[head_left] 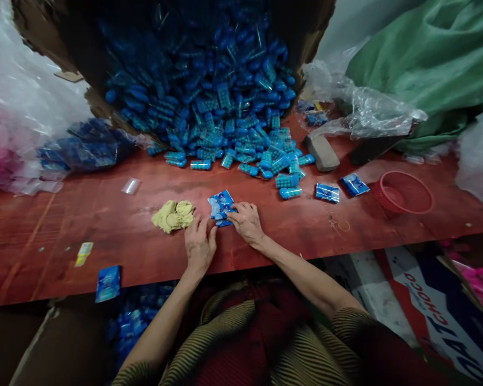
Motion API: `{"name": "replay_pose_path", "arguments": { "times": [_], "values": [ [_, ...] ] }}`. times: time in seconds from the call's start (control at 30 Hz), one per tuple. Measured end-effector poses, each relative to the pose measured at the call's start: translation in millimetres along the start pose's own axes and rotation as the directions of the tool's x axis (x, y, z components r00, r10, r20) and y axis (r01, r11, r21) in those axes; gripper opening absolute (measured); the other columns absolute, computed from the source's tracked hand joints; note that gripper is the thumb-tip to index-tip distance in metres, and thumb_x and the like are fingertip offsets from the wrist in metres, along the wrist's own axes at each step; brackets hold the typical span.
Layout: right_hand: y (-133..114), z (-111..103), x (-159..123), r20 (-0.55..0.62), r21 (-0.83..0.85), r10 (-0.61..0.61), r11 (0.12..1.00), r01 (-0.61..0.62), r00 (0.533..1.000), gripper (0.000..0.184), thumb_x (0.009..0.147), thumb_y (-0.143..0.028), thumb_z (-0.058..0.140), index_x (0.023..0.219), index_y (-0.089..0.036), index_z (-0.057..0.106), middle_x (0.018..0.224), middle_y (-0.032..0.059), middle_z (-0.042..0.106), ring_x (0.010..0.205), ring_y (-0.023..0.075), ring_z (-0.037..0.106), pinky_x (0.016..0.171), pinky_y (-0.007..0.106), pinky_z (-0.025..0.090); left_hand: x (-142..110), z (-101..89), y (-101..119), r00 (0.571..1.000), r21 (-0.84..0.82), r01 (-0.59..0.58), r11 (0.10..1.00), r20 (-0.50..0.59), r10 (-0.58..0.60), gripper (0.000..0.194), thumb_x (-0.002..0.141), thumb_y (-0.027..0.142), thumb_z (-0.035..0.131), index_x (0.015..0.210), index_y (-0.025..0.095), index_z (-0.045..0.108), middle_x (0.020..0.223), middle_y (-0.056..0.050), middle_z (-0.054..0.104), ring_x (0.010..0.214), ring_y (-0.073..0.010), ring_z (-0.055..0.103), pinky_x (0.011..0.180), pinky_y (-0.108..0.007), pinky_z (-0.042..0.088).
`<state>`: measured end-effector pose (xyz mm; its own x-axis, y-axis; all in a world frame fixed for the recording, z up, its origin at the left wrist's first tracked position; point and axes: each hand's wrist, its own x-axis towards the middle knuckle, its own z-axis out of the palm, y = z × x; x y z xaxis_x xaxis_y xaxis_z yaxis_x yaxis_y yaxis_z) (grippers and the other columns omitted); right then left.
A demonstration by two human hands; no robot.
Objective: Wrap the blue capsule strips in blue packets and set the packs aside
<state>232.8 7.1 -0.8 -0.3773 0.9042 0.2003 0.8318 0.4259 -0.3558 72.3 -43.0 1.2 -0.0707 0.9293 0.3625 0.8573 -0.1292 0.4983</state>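
Note:
A small blue printed packet (220, 207) lies on the red wooden table (104, 225) just in front of me. My right hand (247, 222) rests on its right edge, fingers curled and pinching the packet. To the packet's lower left my left hand (199, 244) lies on the table, its fingertips at the packet's lower corner. A crumpled yellow cloth (174, 215) sits just left of both hands. Behind them a big heap of blue capsule-shaped items in clear wrappers (225, 107) spills out of a torn cardboard box (44, 32).
Two more blue packets (327, 192) (355, 184) lie to the right, near a red plastic basket (403, 192). A grey block (321, 151) and clear plastic bags (366, 110) sit behind. Another packet (108, 283) hangs at the table's near edge; a box of packets (134, 319) sits below.

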Motion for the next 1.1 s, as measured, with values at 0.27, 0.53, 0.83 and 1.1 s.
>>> {"name": "replay_pose_path", "arguments": {
  "times": [0.27, 0.53, 0.83, 1.1],
  "values": [
    [-2.8, -1.7, 1.5, -0.042, 0.008, 0.053, 0.999, -0.052, 0.998, 0.026, 0.093, -0.034, 0.045, 0.099, -0.028, 0.070, 0.111, 0.0052, 0.063, 0.103, 0.0219, 0.047, 0.085, 0.036, 0.030, -5.1, -6.1, 24.7, 0.812, -0.598, 0.564, 0.569, 0.277, -0.514, 0.048, 0.076, 0.040, 0.057, 0.115, 0.012, 0.051, 0.089, -0.008, 0.063, 0.060, -0.0128, 0.059, 0.052, -0.026, 0.048],
    [-14.2, -12.4, 19.4, 0.106, -0.041, 0.040, 0.998, -0.036, 0.994, 0.033, 0.094, -0.027, 0.040, 0.123, -0.027, 0.055, 0.123, 0.0086, 0.057, 0.109, 0.0244, 0.045, 0.089, 0.038, 0.031, 15.8, -17.7, 9.7, 0.984, -0.170, 0.157, 0.973, -0.052, -0.168, 0.036, 0.085, 0.035, 0.046, 0.112, 0.014, 0.057, 0.121, -0.015, 0.057, 0.117, -0.0253, 0.049, 0.099, -0.043, 0.038],
    [-27.7, 4.3, 53.6, 0.148, -0.116, -0.005, 0.993, 0.022, 0.989, 0.030, 0.095, -0.026, 0.035, 0.113, -0.026, 0.059, 0.117, 0.0094, 0.057, 0.103, 0.0256, 0.045, 0.081, 0.039, 0.037, 43.1, 16.3, -6.1, 0.967, 0.308, -0.085, 0.947, 0.255, 0.003, 0.045, 0.087, 0.031, 0.041, 0.127, 0.014, 0.052, 0.133, -0.017, 0.051, 0.128, -0.0403, 0.035, 0.100, -0.062, 0.024],
    [-25.1, 2.5, 32.8, 0.069, -0.062, -0.019, 0.998, 0.023, 0.997, 0.030, 0.095, -0.031, 0.039, 0.118, -0.025, 0.057, 0.133, 0.0083, 0.051, 0.124, 0.0285, 0.038, 0.100, 0.052, 0.030, 41.0, 15.6, -9.5, 0.979, 0.327, -0.097, 0.940, 0.203, 0.031, 0.040, 0.089, 0.027, 0.035, 0.119, 0.018, 0.060, 0.125, -0.017, 0.057, 0.127, -0.0392, 0.036, 0.098, -0.062, 0.026]
  ]
}}
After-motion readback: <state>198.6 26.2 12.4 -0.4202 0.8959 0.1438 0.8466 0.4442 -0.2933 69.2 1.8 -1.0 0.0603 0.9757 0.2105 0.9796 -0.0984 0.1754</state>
